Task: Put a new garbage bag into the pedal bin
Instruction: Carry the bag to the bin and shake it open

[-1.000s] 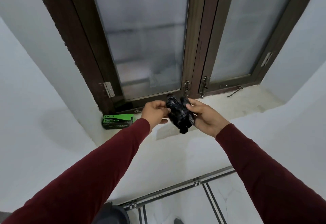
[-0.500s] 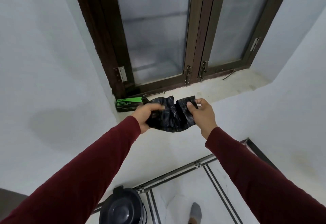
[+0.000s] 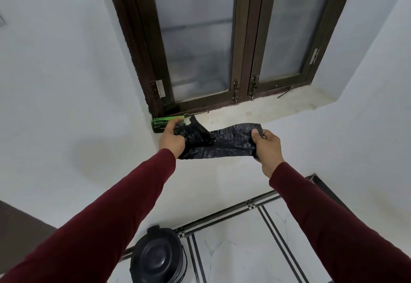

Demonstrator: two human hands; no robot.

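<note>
A black garbage bag [image 3: 222,141] is held stretched in the air before the window sill [image 3: 255,111], pinched at its 9 o'clock end by the left hand [image 3: 172,139] and at its 3 o'clock end by the right hand [image 3: 268,147]. A green box [image 3: 163,123] is seen on the sill behind the left hand. The pedal bin [image 3: 159,257], lid shut, is seen on the floor at 6 o'clock.

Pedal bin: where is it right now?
In the head view, the pedal bin stands on the floor at bottom centre, lid closed, below the left sleeve and the stretched garbage bag.
</note>
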